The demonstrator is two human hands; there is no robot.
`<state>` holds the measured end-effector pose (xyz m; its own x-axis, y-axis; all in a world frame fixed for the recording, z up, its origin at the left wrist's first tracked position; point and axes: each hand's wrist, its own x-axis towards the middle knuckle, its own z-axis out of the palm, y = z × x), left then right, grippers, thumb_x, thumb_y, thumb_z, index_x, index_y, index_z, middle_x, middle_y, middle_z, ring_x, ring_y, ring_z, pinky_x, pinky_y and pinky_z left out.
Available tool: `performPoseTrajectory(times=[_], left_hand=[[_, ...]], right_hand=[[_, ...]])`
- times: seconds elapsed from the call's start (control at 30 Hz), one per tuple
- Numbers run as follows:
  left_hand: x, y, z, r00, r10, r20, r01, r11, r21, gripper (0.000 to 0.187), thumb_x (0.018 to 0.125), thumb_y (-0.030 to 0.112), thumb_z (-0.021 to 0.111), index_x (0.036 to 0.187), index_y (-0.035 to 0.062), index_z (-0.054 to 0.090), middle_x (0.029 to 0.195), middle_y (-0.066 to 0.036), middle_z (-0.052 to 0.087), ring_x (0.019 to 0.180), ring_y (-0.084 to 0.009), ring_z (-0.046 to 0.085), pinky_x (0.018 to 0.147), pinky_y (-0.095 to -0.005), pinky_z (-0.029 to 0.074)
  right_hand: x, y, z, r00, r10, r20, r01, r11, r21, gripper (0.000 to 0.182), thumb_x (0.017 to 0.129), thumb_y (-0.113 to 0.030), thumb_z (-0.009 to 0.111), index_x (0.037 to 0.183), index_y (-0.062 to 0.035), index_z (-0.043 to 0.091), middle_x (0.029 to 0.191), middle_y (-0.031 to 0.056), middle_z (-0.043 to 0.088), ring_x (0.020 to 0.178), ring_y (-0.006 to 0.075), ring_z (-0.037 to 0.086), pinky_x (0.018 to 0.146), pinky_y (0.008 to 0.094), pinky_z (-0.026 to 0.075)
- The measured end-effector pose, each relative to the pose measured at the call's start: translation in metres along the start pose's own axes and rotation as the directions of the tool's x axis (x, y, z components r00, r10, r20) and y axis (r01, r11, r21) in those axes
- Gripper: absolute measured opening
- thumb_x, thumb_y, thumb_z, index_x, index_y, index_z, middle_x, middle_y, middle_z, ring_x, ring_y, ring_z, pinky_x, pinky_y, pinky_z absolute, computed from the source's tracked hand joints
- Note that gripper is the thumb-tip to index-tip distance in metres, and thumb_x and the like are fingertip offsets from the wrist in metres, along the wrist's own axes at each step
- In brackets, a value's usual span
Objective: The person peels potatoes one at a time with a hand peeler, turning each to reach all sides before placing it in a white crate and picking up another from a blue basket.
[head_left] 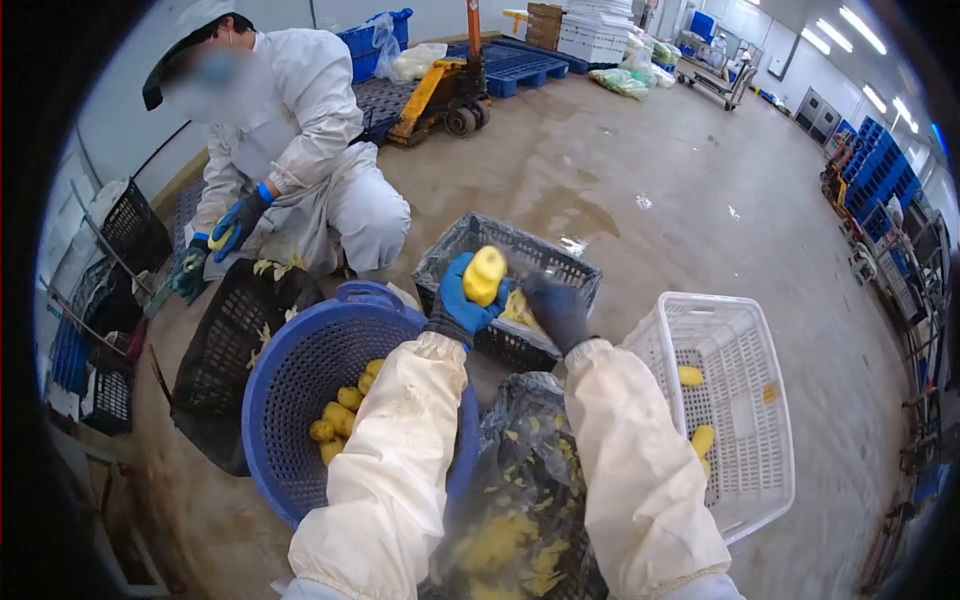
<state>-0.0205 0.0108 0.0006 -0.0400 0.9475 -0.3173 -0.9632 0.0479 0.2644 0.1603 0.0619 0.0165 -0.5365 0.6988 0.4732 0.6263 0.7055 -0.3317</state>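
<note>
My left hand [458, 312], in a blue glove, grips a yellow potato [486, 277] with its skin largely off. Close by on the right is my right hand [558, 308] in a dark glove, smeared by motion. Its fingers and anything in them cannot be made out. Both hands are above a black crate [505, 232] with a dark liner and yellow pieces inside. Below my left forearm, a round blue basket [262, 405] holds several potatoes [338, 415]. Between my arms lies black plastic [505, 440] strewn with peelings [495, 545].
A white crate [772, 430] on the right contains several peeled potatoes [702, 440]. At the left, a co-worker [310, 110] in white crouches over another black crate [225, 350] with peelings. Behind are a pallet jack [430, 95] and blue pallets [515, 65].
</note>
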Motion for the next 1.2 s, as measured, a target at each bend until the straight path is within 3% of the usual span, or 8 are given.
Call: performPoseTrajectory(times=[0.23, 0.33, 0.47, 0.67, 0.87, 1.0, 1.07, 1.2], left_hand=[[-0.012, 0.004, -0.004, 0.998, -0.018, 0.056, 0.029, 0.978, -0.206, 0.040, 0.084, 0.040, 0.064, 0.108, 0.0081, 0.061, 0.099, -0.012, 0.064, 0.088, -0.0313, 0.061, 0.072, -0.0441, 0.054], [-0.025, 0.008, -0.015, 0.992, -0.045, 0.115, 0.065, 0.983, -0.173, 0.042, 0.084, 0.043, 0.065, 0.108, 0.0086, 0.061, 0.100, -0.011, 0.065, 0.090, -0.0306, 0.062, 0.074, -0.0442, 0.054], [-0.063, -0.002, -0.003, 0.994, 0.000, 0.111, 0.020, 0.983, -0.180, 0.043, 0.087, 0.045, 0.061, 0.110, 0.0088, 0.061, 0.102, -0.011, 0.066, 0.097, -0.0316, 0.062, 0.080, -0.0458, 0.055], [-0.096, -0.023, -0.017, 0.969, -0.121, 0.215, 0.124, 0.992, -0.001, 0.046, 0.088, 0.045, 0.060, 0.120, 0.0120, 0.055, 0.109, -0.008, 0.064, 0.101, -0.0252, 0.062, 0.077, -0.0468, 0.056], [-0.066, -0.039, -0.050, 0.940, 0.299, 0.163, -0.340, 0.818, 0.464, 0.037, 0.088, 0.035, 0.065, 0.117, 0.0143, 0.057, 0.110, -0.006, 0.064, 0.099, -0.0228, 0.062, 0.070, -0.0422, 0.057], [-0.078, -0.034, -0.010, 0.983, 0.101, 0.153, -0.143, 0.944, 0.297, 0.034, 0.088, 0.033, 0.065, 0.115, 0.0123, 0.059, 0.106, -0.007, 0.065, 0.095, -0.0224, 0.064, 0.070, -0.0388, 0.057], [-0.036, -0.034, -0.032, 0.873, 0.394, 0.286, -0.486, 0.662, 0.571, 0.034, 0.087, 0.032, 0.065, 0.113, 0.0093, 0.060, 0.102, -0.008, 0.066, 0.090, -0.0220, 0.066, 0.071, -0.0357, 0.057], [-0.049, -0.020, 0.011, 0.978, 0.143, 0.154, -0.192, 0.908, 0.373, 0.035, 0.087, 0.028, 0.065, 0.113, 0.0059, 0.059, 0.101, -0.010, 0.066, 0.091, -0.0226, 0.066, 0.074, -0.0358, 0.056]], right_hand=[[-0.016, 0.061, 0.073, 0.570, 0.619, 0.539, -0.817, 0.494, 0.297, 0.032, 0.087, -0.034, 0.056, 0.081, -0.0034, 0.066, 0.062, 0.0117, 0.061, 0.047, 0.0222, 0.059, 0.054, 0.0398, 0.051], [-0.032, 0.098, 0.096, 0.788, 0.461, 0.408, -0.503, 0.864, -0.005, 0.035, 0.087, -0.036, 0.056, 0.081, -0.0032, 0.065, 0.062, 0.0126, 0.062, 0.048, 0.0223, 0.060, 0.052, 0.0390, 0.049], [-0.043, 0.020, 0.004, 0.835, 0.478, 0.272, -0.537, 0.815, 0.217, 0.038, 0.091, -0.034, 0.052, 0.111, -0.0029, 0.060, 0.100, 0.0228, 0.064, 0.092, 0.0414, 0.061, 0.078, 0.0483, 0.049], [-0.105, -0.054, -0.052, 0.999, 0.013, 0.033, -0.023, 0.950, 0.311, 0.035, 0.088, -0.029, 0.060, 0.116, -0.0081, 0.057, 0.098, 0.0191, 0.064, 0.087, 0.0364, 0.063, 0.073, 0.0455, 0.051], [-0.106, -0.054, -0.069, 0.997, 0.047, 0.062, -0.060, 0.972, 0.227, 0.038, 0.088, -0.028, 0.060, 0.119, -0.0081, 0.055, 0.100, 0.0180, 0.063, 0.087, 0.0349, 0.064, 0.073, 0.0449, 0.051], [-0.088, -0.037, -0.059, 0.994, 0.067, 0.088, -0.085, 0.971, 0.223, 0.035, 0.089, -0.027, 0.059, 0.118, -0.0080, 0.058, 0.101, 0.0188, 0.064, 0.086, 0.0374, 0.063, 0.074, 0.0453, 0.050], [-0.074, -0.025, -0.048, 0.997, 0.066, 0.041, -0.075, 0.956, 0.283, 0.032, 0.089, -0.027, 0.058, 0.114, -0.0072, 0.060, 0.099, 0.0190, 0.064, 0.085, 0.0380, 0.063, 0.073, 0.0454, 0.050], [-0.044, 0.013, -0.002, 0.983, 0.157, 0.098, -0.177, 0.952, 0.248, 0.029, 0.090, -0.030, 0.057, 0.103, -0.0048, 0.064, 0.090, 0.0186, 0.066, 0.082, 0.0388, 0.063, 0.071, 0.0441, 0.050]])
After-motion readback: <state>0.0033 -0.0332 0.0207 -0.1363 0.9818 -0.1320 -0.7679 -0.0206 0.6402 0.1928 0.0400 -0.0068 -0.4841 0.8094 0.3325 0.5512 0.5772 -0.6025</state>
